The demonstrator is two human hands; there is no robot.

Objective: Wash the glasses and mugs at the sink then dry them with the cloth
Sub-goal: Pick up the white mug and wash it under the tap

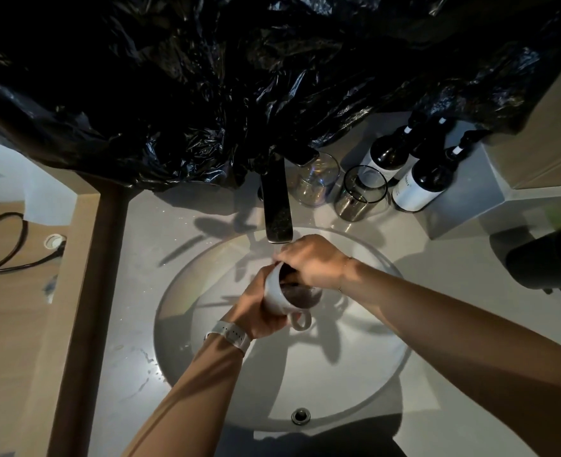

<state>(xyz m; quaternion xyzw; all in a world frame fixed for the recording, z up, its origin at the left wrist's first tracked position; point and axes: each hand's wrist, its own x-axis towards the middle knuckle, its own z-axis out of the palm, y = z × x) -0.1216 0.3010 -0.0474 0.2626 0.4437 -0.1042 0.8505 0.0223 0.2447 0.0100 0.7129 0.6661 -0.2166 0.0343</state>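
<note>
Holding white mug (280, 293) – left hand (256, 311) outside, right hand (312, 262) fingers inside.

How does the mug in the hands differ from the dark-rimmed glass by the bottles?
The mug is white, opaque, with a handle; the dark-rimmed glass is see-through, with no handle. The mug is held tilted over the sink by the left hand; the glass stands upright on the counter, untouched. Both are open-topped.

I am standing at a bathroom washstand, likely in a hotel or home; a round sink (365, 384) is set into a pale counter (140, 245) under a dark tap (277, 206); pump bottles (421, 179) and two glasses (360, 192) stand behind it.
</note>
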